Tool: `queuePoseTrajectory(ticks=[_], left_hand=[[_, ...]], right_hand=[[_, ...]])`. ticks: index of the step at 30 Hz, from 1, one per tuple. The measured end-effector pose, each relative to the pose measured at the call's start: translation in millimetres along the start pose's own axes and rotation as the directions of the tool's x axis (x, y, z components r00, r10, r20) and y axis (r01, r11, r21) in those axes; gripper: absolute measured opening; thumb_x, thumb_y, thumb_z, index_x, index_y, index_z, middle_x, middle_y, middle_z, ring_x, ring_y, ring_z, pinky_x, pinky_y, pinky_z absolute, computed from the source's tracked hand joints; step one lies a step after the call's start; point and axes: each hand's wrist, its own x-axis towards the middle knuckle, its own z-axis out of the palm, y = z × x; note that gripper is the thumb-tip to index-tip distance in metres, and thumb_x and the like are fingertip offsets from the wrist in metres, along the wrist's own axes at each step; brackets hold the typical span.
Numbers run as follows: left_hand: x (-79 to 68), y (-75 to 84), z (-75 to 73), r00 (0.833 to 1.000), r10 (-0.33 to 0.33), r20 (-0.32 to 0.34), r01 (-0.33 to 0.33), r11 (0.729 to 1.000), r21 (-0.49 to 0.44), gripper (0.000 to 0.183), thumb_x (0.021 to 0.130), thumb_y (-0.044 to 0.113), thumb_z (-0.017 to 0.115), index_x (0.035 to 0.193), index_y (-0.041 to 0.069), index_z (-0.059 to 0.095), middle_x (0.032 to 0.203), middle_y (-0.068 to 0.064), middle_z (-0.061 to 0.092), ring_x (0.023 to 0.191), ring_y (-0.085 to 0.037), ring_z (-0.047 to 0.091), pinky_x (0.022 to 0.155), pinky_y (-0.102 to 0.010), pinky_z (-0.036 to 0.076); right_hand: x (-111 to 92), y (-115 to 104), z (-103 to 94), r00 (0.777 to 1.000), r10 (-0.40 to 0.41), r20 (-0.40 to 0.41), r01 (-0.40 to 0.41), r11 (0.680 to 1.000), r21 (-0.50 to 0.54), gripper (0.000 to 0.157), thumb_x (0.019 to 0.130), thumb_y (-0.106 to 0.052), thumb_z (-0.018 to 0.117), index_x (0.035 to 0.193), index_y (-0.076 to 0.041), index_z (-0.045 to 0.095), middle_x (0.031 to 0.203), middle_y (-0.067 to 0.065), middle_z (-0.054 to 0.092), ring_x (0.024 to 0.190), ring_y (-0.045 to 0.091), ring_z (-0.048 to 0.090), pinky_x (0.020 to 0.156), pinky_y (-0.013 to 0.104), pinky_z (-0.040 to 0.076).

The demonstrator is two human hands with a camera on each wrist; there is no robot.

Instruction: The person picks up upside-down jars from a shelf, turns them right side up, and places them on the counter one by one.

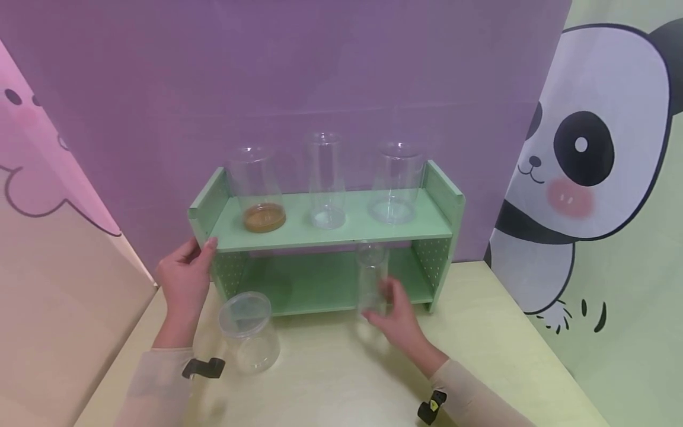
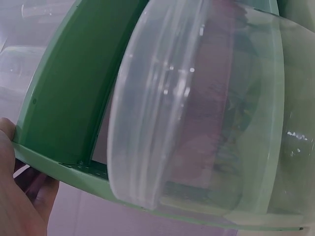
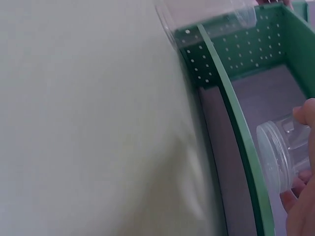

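Observation:
My right hand (image 1: 400, 323) grips a slim clear plastic jar (image 1: 372, 273) upright at the front of the green shelf unit's lower board (image 1: 304, 284). In the right wrist view, fingers and thumb wrap this jar (image 3: 290, 142), and its ribbed, lid-like end (image 3: 270, 155) lies over the shelf's edge. My left hand (image 1: 187, 279) holds the left side panel (image 1: 205, 210), thumb on its front edge and the other fingers behind. A wide clear jar (image 1: 251, 347) with a translucent lid (image 1: 245, 314) stands on the table, just right of my left forearm.
Along the upper board (image 1: 293, 234) stand a clear jar (image 1: 253, 178) with a brown bottom end, a tall slim jar (image 1: 326, 178) and a wide clear jar (image 1: 396, 178). Behind the unit rises a purple wall (image 1: 331, 71); a panda-printed panel (image 1: 603, 148) borders the pale table (image 1: 480, 356).

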Motion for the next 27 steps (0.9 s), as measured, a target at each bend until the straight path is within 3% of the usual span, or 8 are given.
queuePoseTrajectory(ticks=[6,13,16,19,21,23,25,27], left_hand=[[0.8,-0.2,1.5,1.0,-0.005,0.002,0.005,1.0,-0.002,0.04,0.103,0.03,0.082,0.138,0.009,0.076,0.13,-0.023,0.075,0.091,0.006,0.071,0.077,-0.009,0.058],[0.9,-0.1,0.2,1.0,-0.018,0.025,0.017,0.999,0.042,0.046,0.104,0.038,0.079,0.139,0.008,0.076,0.129,-0.024,0.076,0.091,0.003,0.07,0.073,-0.009,0.058],[-2.9,3.1,-4.2,0.996,-0.049,0.076,0.041,0.994,0.101,0.052,0.107,0.045,0.074,0.146,0.011,0.072,0.132,-0.022,0.076,0.099,-0.006,0.072,0.073,-0.011,0.059],[-11.5,7.6,-8.0,0.991,-0.053,0.124,0.035,0.988,0.148,0.061,0.109,0.047,0.069,0.157,0.01,0.062,0.143,-0.017,0.071,0.12,-0.02,0.071,0.089,-0.02,0.062],[-21.2,10.2,-7.4,0.994,-0.01,0.106,-0.006,0.988,0.157,0.062,0.109,0.04,0.07,0.16,0.007,0.056,0.149,-0.015,0.065,0.131,-0.028,0.065,0.103,-0.026,0.059],[-33.9,12.6,-4.9,0.997,0.067,0.038,-0.072,0.988,0.139,0.06,0.107,0.028,0.074,0.157,0.002,0.053,0.15,-0.014,0.059,0.137,-0.027,0.059,0.112,-0.028,0.052],[-47.6,15.1,0.3,0.987,0.155,-0.042,-0.15,0.983,0.111,0.056,0.102,0.014,0.077,0.15,-0.004,0.054,0.145,-0.011,0.056,0.135,-0.021,0.055,0.11,-0.027,0.047],[-60.8,18.5,7.7,0.971,0.229,-0.075,-0.223,0.972,0.073,0.05,0.097,0.003,0.078,0.141,-0.008,0.057,0.137,-0.007,0.055,0.13,-0.016,0.052,0.104,-0.025,0.046]], right_hand=[[-14.5,-4.9,-3.3,0.997,0.027,0.066,-0.028,1.0,0.011,0.086,0.085,-0.012,0.096,0.157,-0.008,0.049,0.145,0.013,0.063,0.129,0.037,0.063,0.107,0.055,0.058],[-22.9,-2.5,-2.1,0.993,0.016,0.119,-0.018,1.0,0.018,0.086,0.086,-0.013,0.095,0.157,-0.007,0.049,0.146,0.012,0.065,0.13,0.037,0.064,0.11,0.06,0.054],[-25.5,-1.1,-0.1,0.991,0.022,0.132,-0.024,1.0,0.017,0.087,0.085,-0.014,0.096,0.158,-0.008,0.049,0.145,0.01,0.065,0.129,0.036,0.064,0.11,0.059,0.054],[-27.4,-2.1,2.0,0.989,0.029,0.146,-0.032,0.999,0.02,0.087,0.085,-0.015,0.096,0.158,-0.008,0.049,0.145,0.01,0.066,0.13,0.035,0.064,0.109,0.058,0.055],[-28.5,-4.5,2.7,0.987,0.029,0.159,-0.034,0.999,0.029,0.087,0.085,-0.015,0.096,0.158,-0.008,0.049,0.144,0.011,0.066,0.13,0.036,0.064,0.109,0.059,0.056],[-29.3,-6.8,3.2,0.984,0.024,0.179,-0.032,0.999,0.04,0.087,0.085,-0.015,0.096,0.158,-0.007,0.049,0.144,0.012,0.066,0.13,0.037,0.064,0.109,0.059,0.056],[-30.3,-8.4,3.2,0.98,0.008,0.2,-0.018,0.999,0.046,0.086,0.085,-0.014,0.096,0.157,-0.007,0.049,0.143,0.013,0.066,0.13,0.039,0.063,0.109,0.06,0.055],[-31.7,-9.1,3.0,0.976,-0.016,0.217,0.006,0.999,0.048,0.085,0.086,-0.013,0.095,0.156,-0.006,0.048,0.142,0.015,0.066,0.13,0.04,0.063,0.11,0.06,0.054]])
